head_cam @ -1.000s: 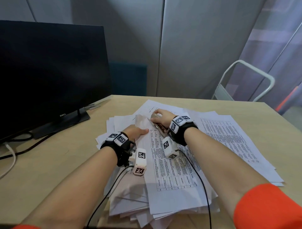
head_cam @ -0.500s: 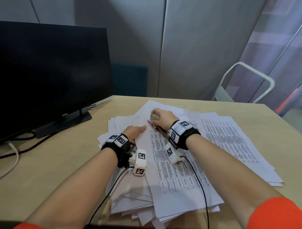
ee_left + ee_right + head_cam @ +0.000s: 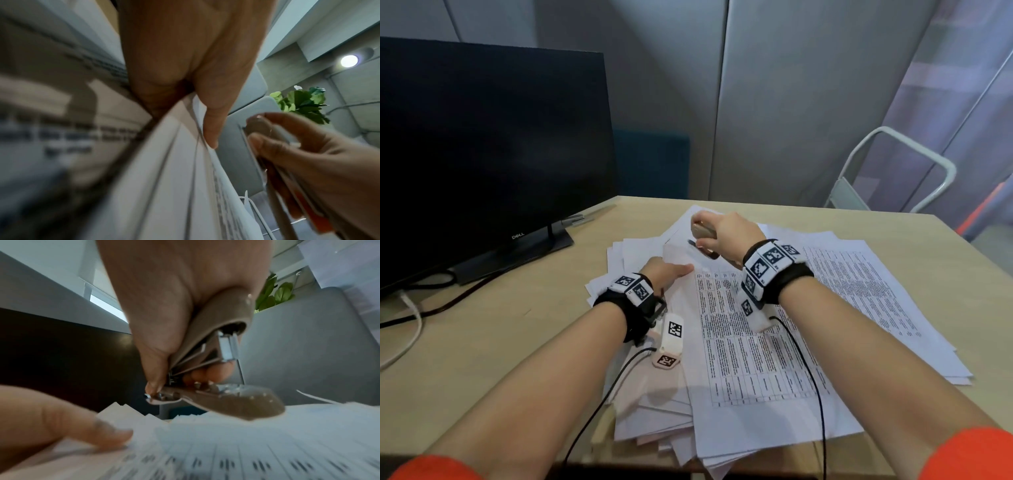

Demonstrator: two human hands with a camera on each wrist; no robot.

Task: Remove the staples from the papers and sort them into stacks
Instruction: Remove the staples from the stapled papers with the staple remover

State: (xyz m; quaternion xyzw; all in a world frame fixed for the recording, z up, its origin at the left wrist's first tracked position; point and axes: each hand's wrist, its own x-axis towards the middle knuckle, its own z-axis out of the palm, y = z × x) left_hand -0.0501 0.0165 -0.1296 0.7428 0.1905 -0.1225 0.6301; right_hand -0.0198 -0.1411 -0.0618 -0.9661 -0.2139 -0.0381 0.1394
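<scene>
Desk (image 3: 482, 342) piled with papers (image 3: 774, 342): left hand (image 3: 667, 274) flat-fingered pinning top packet, right hand (image 3: 726, 233) gripping staple remover (image 3: 703, 236) just above corner; next, probably hook the staple.

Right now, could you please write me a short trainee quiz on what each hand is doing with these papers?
1. True or false: the right hand is empty.
2. What does the left hand do? A) lifts the monitor B) rests on the papers C) holds the stapler
3. Which side of the desk holds the monitor?

Key: 1 false, it grips the stapler; 2 B; 3 left.
</scene>
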